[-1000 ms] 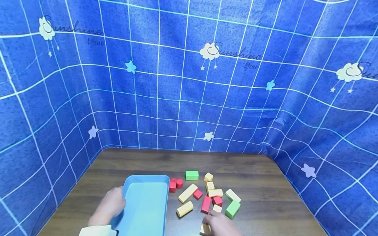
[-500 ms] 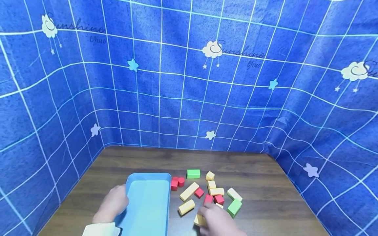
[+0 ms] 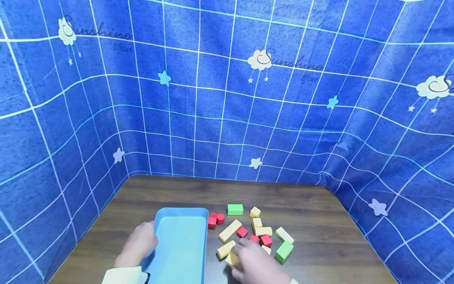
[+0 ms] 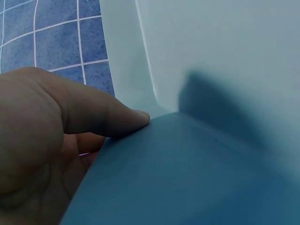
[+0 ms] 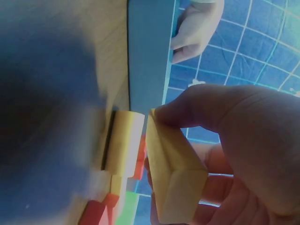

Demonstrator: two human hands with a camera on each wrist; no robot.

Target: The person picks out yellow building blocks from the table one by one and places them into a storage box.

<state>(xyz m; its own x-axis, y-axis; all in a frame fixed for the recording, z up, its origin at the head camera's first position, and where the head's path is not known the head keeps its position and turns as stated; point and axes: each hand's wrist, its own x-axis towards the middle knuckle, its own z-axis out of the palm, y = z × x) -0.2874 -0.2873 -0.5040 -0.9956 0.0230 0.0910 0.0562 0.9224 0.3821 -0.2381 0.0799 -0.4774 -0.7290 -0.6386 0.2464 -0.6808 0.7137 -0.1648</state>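
Observation:
My left hand grips the left wall of a blue plastic tray. In the left wrist view the thumb presses on the tray's rim, and the other fingers are mostly behind the wall. Between thumb and fingers, my right hand pinches a plain wooden block. That block is just above the table, close to a wooden cylinder, and the fingers cover part of it. Red blocks and a large green block lie around the right hand.
The brown wooden table has a blue patterned curtain on its far and side edges. Farther back lie another green block, a long wooden block, a red cylinder and several small blocks.
The right hand has picked up the wooden block and carried it left, toward the cylinder. The left hand keeps its grip on the tray. The head view has shifted slightly.

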